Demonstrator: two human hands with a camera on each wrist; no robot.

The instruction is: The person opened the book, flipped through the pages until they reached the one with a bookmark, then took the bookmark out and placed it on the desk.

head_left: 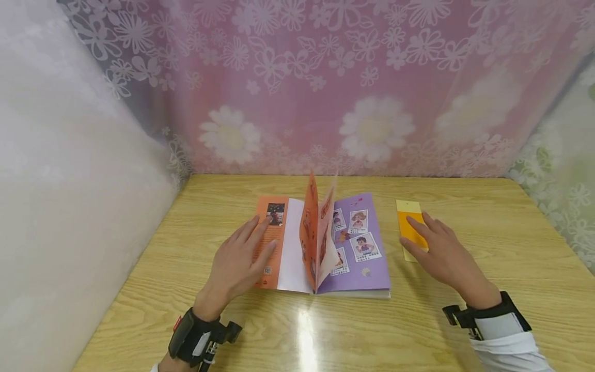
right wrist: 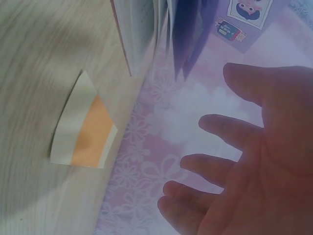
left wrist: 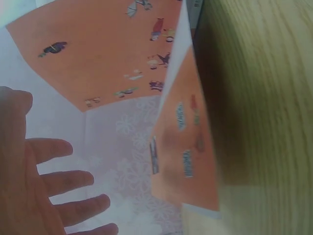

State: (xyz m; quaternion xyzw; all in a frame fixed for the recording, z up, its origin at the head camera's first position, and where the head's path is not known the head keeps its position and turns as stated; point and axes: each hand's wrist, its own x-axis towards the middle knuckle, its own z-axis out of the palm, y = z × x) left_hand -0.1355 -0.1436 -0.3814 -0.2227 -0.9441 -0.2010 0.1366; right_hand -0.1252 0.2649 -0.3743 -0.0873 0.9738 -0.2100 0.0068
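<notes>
A book [head_left: 358, 279] lies open on the wooden table, its right page purple with cartoon portraits. Two leaves, one an orange page [head_left: 309, 232], stand upright near the spine. To the left spreads an orange cover flap [left wrist: 188, 147] beside a white strip. My left hand [head_left: 237, 261] hovers over that flap with fingers spread and holds nothing. On the right, a yellow and orange bookmark [right wrist: 90, 137] lies on the table, slightly bent in the right wrist view. Above it is my right hand [head_left: 448, 253], fingers extended and apart from the bookmark in the right wrist view.
The wooden table [head_left: 353, 336] reaches back to a pink floral curtain [head_left: 297, 103]. A pale white curtain [head_left: 69, 206] hangs along the left side, and a greenish floral one [head_left: 558, 170] at the right. Each wrist wears a strapped camera [head_left: 200, 333].
</notes>
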